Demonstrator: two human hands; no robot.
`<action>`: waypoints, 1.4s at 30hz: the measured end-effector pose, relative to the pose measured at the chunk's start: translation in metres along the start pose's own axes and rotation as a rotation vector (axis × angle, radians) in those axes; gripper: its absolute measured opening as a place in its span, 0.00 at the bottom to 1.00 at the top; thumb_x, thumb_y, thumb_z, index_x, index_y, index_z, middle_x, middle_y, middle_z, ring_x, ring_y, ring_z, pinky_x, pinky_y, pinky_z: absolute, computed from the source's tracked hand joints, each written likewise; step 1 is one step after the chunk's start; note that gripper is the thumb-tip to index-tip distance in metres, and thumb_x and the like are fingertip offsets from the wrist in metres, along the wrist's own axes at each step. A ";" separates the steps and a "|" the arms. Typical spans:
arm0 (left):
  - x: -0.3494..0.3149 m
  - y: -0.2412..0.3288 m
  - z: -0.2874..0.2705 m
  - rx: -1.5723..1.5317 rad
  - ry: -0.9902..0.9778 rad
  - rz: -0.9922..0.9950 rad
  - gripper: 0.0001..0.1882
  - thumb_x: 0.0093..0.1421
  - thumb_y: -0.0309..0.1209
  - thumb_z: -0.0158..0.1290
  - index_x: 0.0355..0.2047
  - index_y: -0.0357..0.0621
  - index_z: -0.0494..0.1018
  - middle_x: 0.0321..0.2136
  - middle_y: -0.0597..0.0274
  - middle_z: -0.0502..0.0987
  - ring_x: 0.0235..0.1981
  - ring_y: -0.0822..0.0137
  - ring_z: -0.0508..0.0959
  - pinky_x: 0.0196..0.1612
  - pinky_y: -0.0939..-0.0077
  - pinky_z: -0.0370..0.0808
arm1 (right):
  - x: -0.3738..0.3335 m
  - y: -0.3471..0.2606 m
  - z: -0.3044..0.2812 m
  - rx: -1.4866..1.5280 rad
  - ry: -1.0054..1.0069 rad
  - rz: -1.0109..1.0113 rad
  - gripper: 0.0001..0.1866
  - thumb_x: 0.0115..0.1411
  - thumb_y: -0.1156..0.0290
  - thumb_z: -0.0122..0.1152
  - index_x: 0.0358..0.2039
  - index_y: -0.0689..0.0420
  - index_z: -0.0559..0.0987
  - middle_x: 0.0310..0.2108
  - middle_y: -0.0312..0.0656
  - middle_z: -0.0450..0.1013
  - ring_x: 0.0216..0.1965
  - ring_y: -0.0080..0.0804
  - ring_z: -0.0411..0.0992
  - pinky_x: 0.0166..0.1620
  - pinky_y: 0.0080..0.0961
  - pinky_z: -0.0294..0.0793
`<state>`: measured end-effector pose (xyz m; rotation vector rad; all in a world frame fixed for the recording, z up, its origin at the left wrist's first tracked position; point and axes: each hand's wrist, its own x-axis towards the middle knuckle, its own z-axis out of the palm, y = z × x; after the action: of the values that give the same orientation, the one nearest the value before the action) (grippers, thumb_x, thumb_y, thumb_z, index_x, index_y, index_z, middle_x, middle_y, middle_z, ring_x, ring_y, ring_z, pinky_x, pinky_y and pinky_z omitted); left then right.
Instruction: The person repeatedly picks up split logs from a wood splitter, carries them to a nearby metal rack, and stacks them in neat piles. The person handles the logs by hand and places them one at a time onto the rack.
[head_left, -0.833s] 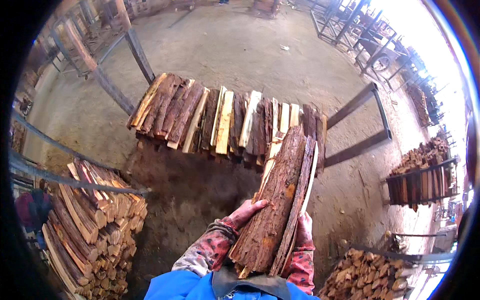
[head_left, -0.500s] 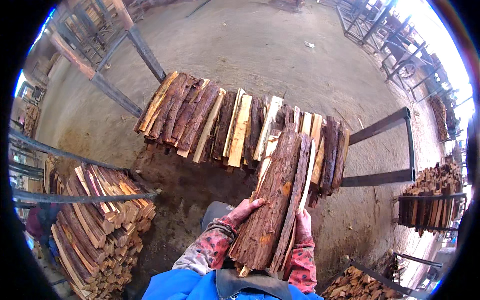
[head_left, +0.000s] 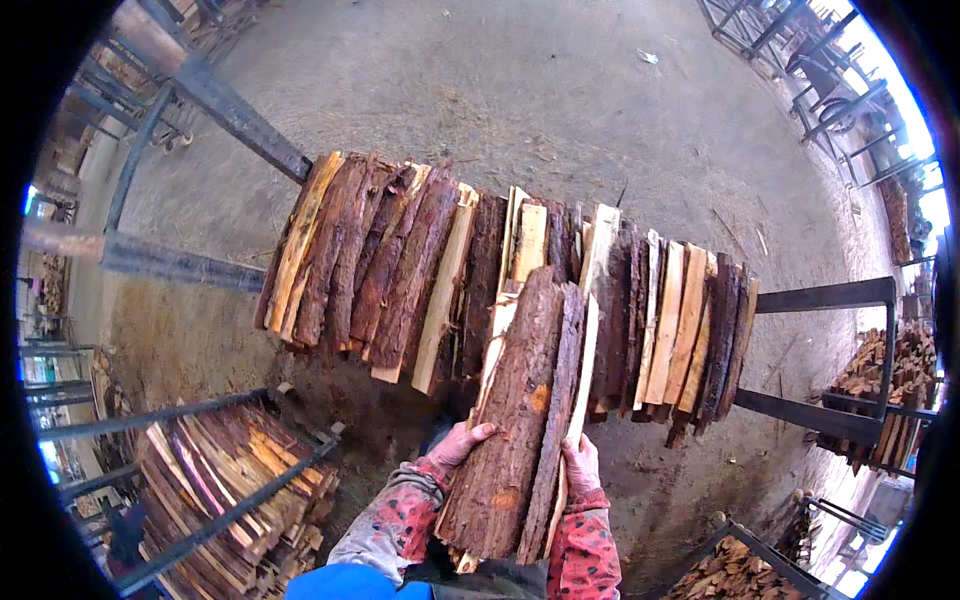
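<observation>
Between my two hands is a bundle of rough-barked wood slabs [head_left: 505, 420], with pale split edges showing along its sides. My left hand [head_left: 460, 446] grips the bundle's left side, thumb on the bark. On the opposite side my right hand [head_left: 580, 466] is closed against a pale edge, its fingers partly hidden. The far end of the bundle overlaps a row of split wood slabs [head_left: 400, 270] packed side by side in a metal rack; whether it rests on them I cannot tell.
Dark metal bars of the rack [head_left: 835, 295] stick out to the right, and a thick post [head_left: 245, 115] reaches up to the left. Another racked wood pile [head_left: 235, 490] stands at lower left. More wood pieces [head_left: 735, 570] lie at lower right, with a stack [head_left: 880, 365] beyond.
The bundle has shifted left in the picture with both hands still gripping it. The view has moved too, so the row of slabs looks larger and extends farther right.
</observation>
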<state>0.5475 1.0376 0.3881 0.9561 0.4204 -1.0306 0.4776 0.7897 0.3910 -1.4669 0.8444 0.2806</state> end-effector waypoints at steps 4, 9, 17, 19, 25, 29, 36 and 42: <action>0.026 0.049 -0.066 0.092 0.025 0.116 0.28 0.55 0.50 0.56 0.45 0.37 0.72 0.40 0.62 0.74 0.39 0.69 0.73 0.44 0.71 0.72 | 0.053 -0.028 0.072 0.031 -0.076 -0.054 0.22 0.54 0.71 0.61 0.48 0.66 0.71 0.40 0.38 0.73 0.39 0.25 0.70 0.47 0.25 0.70; 0.047 0.122 -0.118 0.255 0.101 0.198 0.32 0.53 0.51 0.58 0.47 0.35 0.71 0.40 0.63 0.74 0.40 0.70 0.72 0.45 0.72 0.71 | 0.121 -0.051 0.138 0.063 -0.171 -0.129 0.25 0.53 0.67 0.62 0.49 0.66 0.71 0.41 0.39 0.73 0.40 0.26 0.70 0.48 0.25 0.69; 0.145 0.130 -0.203 0.653 0.822 0.462 0.47 0.45 0.41 0.69 0.57 0.25 0.58 0.49 0.40 0.73 0.49 0.57 0.75 0.52 0.70 0.71 | 0.249 0.001 0.215 -0.907 0.209 -0.577 0.48 0.51 0.52 0.66 0.61 0.71 0.55 0.57 0.59 0.61 0.58 0.49 0.60 0.61 0.36 0.58; 0.160 0.112 -0.186 0.892 0.971 0.454 0.49 0.44 0.39 0.69 0.58 0.25 0.57 0.51 0.33 0.69 0.52 0.48 0.73 0.54 0.67 0.69 | 0.270 0.022 0.221 -0.989 0.097 -0.366 0.50 0.50 0.53 0.66 0.62 0.71 0.50 0.60 0.59 0.54 0.61 0.55 0.52 0.63 0.42 0.54; 0.162 0.107 -0.167 0.779 0.950 0.414 0.45 0.43 0.34 0.69 0.57 0.29 0.57 0.51 0.33 0.69 0.52 0.46 0.72 0.55 0.65 0.68 | 0.267 0.022 0.223 -1.068 0.075 -0.397 0.39 0.49 0.63 0.65 0.58 0.65 0.59 0.60 0.58 0.54 0.59 0.57 0.54 0.60 0.45 0.58; 0.154 0.099 -0.175 0.845 0.913 0.363 0.45 0.46 0.35 0.67 0.59 0.30 0.55 0.54 0.34 0.66 0.56 0.46 0.68 0.59 0.65 0.64 | 0.217 0.018 0.210 -1.025 0.083 -0.556 0.32 0.51 0.64 0.63 0.55 0.63 0.66 0.55 0.60 0.60 0.57 0.58 0.59 0.59 0.44 0.61; 0.109 0.053 -0.167 0.903 0.904 0.291 0.45 0.49 0.35 0.63 0.61 0.29 0.52 0.58 0.36 0.61 0.60 0.46 0.63 0.62 0.64 0.59 | 0.070 0.069 0.143 -0.941 -0.059 -0.135 0.30 0.54 0.58 0.61 0.54 0.59 0.69 0.49 0.55 0.67 0.50 0.52 0.68 0.52 0.41 0.69; 0.029 0.026 -0.137 0.995 0.775 0.130 0.42 0.48 0.38 0.63 0.58 0.32 0.57 0.50 0.35 0.69 0.53 0.42 0.69 0.56 0.60 0.67 | -0.004 0.097 0.100 -0.914 -0.106 -0.001 0.28 0.55 0.55 0.60 0.53 0.57 0.71 0.44 0.52 0.70 0.48 0.49 0.70 0.49 0.42 0.70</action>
<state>0.6012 1.1404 0.3057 2.2706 0.4614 -0.6852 0.4453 0.8974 0.3091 -2.2650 0.6445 0.8097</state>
